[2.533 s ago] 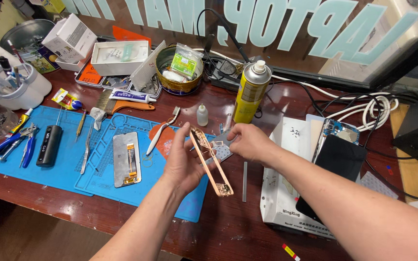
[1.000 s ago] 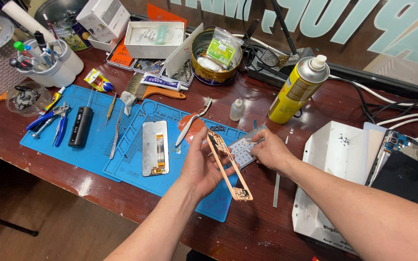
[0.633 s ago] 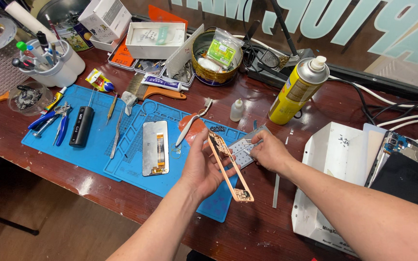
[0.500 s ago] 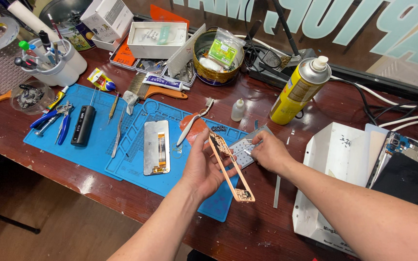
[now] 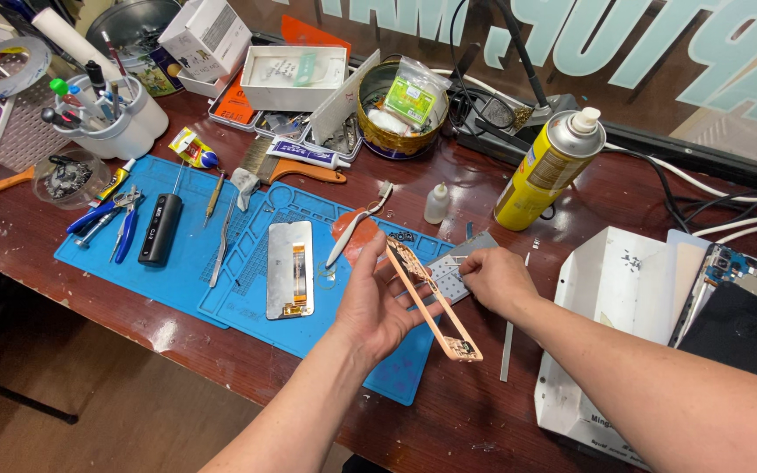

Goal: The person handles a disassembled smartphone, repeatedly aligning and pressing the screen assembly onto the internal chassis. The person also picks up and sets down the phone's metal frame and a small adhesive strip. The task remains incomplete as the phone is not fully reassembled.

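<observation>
Little has changed over the last moments: the left hand (image 5: 377,302) still holds the copper-coloured phone frame (image 5: 431,298) at the centre of the frame, its grip closed on the frame's long edge so the piece slants from upper left to lower right above the blue mat (image 5: 238,289). The right hand (image 5: 497,280) remains just right of it, its fingertips pinched at the frame's far edge by a small grey perforated plate (image 5: 453,276); whether they clasp something tiny cannot be told. Compared with the earliest view, the camera has swung, so the yellow spray can (image 5: 549,171) now sits in the upper right and the phone screen panel (image 5: 291,267) lies left of centre. The white box (image 5: 606,333) stays on the wooden surface (image 5: 475,420) at lower right.
</observation>
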Motion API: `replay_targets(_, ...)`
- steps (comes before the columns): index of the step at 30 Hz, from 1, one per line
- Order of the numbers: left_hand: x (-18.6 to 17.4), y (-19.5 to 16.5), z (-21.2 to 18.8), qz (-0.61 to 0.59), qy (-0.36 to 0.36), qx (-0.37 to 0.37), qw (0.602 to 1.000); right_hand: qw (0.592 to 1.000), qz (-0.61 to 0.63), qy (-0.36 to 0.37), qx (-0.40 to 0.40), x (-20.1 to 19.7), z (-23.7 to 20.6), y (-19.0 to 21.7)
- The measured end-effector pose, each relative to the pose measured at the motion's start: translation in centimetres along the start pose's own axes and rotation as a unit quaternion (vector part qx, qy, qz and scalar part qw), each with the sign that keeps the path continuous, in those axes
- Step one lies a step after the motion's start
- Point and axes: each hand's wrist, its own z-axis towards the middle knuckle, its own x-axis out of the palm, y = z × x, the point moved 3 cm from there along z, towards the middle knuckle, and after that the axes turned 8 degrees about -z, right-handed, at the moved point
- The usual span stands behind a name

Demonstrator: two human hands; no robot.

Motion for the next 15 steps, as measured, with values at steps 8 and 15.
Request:
replay_targets(8,1.6,0.4,-0.3,-0.01,0.113,-0.011,0.993,0.978,0.203,0.049,-0.019,-4.8,-2.3,2.6)
replay_targets(15,5.0,2.1,-1.3,-0.079,0.09,-0.037,0.992,0.91,0.386,0.142,0.06,-10.0,-6.6,2.9)
